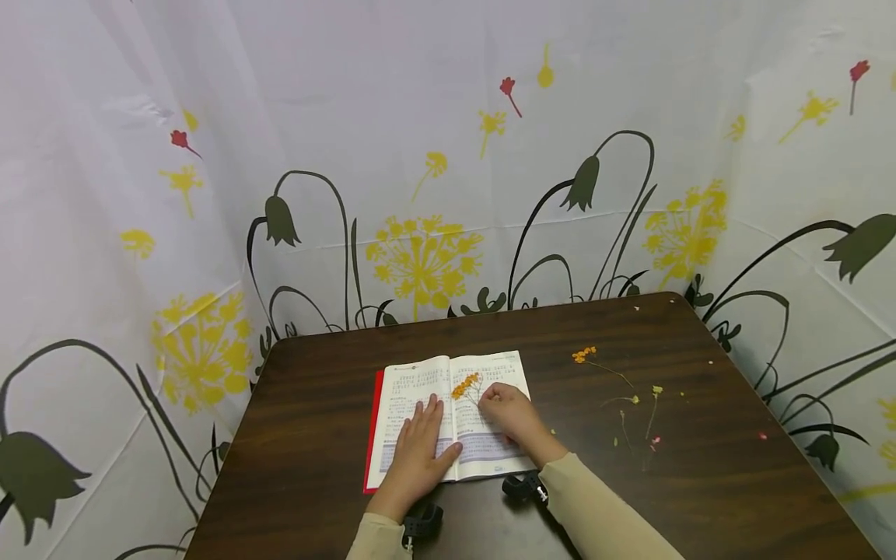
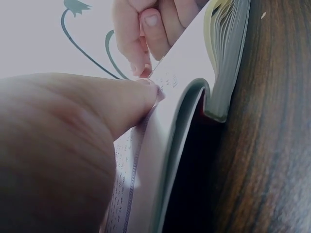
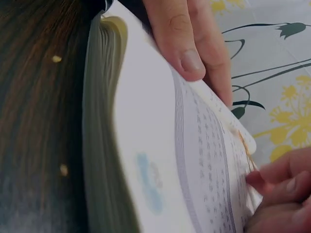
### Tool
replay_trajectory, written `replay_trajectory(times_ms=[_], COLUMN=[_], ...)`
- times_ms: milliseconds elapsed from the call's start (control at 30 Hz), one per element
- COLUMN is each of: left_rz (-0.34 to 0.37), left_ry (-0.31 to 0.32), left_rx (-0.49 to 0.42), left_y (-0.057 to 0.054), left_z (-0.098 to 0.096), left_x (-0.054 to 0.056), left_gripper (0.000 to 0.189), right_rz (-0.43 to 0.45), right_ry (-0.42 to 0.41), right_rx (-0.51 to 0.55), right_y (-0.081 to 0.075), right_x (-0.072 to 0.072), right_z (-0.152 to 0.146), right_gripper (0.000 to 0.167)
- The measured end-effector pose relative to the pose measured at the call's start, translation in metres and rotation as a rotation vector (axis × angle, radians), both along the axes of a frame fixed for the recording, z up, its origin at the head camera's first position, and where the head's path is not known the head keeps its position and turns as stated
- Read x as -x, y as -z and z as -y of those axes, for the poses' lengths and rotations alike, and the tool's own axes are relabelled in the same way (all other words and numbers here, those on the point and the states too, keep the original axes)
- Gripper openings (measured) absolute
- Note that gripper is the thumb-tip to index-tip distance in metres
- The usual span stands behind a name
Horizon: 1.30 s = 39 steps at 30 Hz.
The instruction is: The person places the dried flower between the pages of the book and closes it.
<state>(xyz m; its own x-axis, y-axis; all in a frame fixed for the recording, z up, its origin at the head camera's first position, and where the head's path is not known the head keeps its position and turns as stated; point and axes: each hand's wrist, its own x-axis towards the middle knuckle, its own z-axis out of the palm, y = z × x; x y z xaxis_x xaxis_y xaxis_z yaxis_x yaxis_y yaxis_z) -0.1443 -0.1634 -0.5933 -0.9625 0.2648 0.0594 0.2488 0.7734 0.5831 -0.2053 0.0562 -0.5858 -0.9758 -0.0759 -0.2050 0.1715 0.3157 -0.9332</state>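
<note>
An open book [image 1: 500, 365] with printed pages and a red cover edge lies on the table. My left hand [image 1: 418, 455] rests on its left page, fingers stretched out and thumb reaching across the centre fold. Over the right page, my right hand [image 1: 514, 416] pinches the thin stem of an orange flower sprig [image 1: 465, 385], whose clustered heads lie near the fold. In the right wrist view, the thumb and fingertips of the right hand [image 3: 282, 194] come together at the stem, close over the page. The left thumb [image 2: 131, 99] presses the paper in the left wrist view.
Right of the book, another orange sprig [image 1: 582, 355], a small yellow flower [image 1: 656, 390] and a pink one [image 1: 655, 441] lie on the dark wooden table [image 1: 315, 420], with loose petals scattered about. A flower-printed curtain [image 1: 420, 93] hangs behind the table.
</note>
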Motion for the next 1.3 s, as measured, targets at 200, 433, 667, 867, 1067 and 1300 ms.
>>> replay_trajectory(times_ms=[200, 433, 667, 867, 1067, 1300], left_rz=[0.014, 0.031, 0.031, 0.032, 0.047, 0.053], left_ry=[-0.003, -0.007, -0.018, -0.019, -0.032, -0.037], left_rx=[0.004, 0.037, 0.037, 0.047, 0.053, 0.052], left_y=[0.0, -0.003, -0.001, 0.001, 0.001, 0.0], left_z=[0.0, -0.001, -0.001, 0.0, -0.001, -0.002], left_x=[-0.001, 0.001, 0.001, 0.001, 0.002, 0.001], left_gripper=[0.088, 0.097, 0.102, 0.103, 0.104, 0.104], right_rz=[-0.006, -0.079, -0.119, -0.164, -0.231, -0.409], right_ry=[-0.073, -0.072, -0.008, 0.017, 0.019, -0.036], right_rx=[0.046, 0.052, 0.03, 0.076, 0.168, 0.101], right_y=[0.003, 0.005, 0.004, 0.007, 0.015, 0.021], right_x=[-0.001, -0.003, -0.011, -0.022, -0.033, -0.051], right_z=[-0.003, -0.005, -0.006, -0.008, -0.017, -0.037], right_gripper=[0.015, 0.017, 0.017, 0.019, 0.017, 0.016])
